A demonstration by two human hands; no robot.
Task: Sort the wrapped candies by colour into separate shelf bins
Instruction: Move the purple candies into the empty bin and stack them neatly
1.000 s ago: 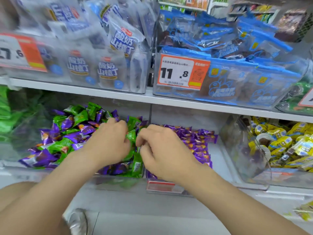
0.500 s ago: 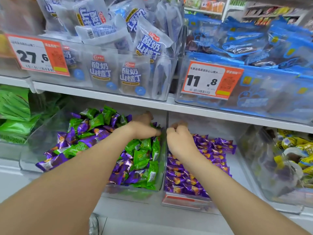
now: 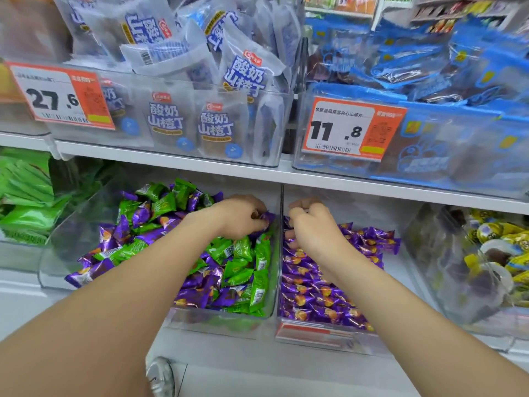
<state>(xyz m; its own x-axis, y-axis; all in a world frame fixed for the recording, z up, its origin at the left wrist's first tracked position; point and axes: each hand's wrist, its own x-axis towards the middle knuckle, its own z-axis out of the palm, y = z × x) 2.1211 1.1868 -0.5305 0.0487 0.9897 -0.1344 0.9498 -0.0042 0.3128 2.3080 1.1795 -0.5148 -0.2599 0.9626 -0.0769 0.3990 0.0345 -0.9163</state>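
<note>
Presently a purple candy [image 3: 265, 218] is pinched in the curled fingers of the left hand [image 3: 239, 217]. It is held at the back right corner of the mixed bin [image 3: 217, 322], just beside the clear wall [image 3: 282, 202] that parts this bin from the purple bin [image 3: 320, 336]. The right hand [image 3: 310, 227] is held low over the back of the purple bin, close to the same wall, with its fingers curled under. Whether anything is gripped in it cannot be told.

The step in hand is judged to be the transfer of that one candy across the wall. It would be done best if the candy were lifted clear of the wall's top edge before being carried over, since the shelf above leaves little room. A short, low arc is called for. The candy should be let go only once it is over the purple heap [image 3: 309, 299], so that it cannot slip back.

Much sorting is judged to be left, as many purple wrappers are mixed among the green candies [image 3: 237, 270]. The slick foil may slide when pinched, so each piece is better taken by its body than by its twisted end.
</note>
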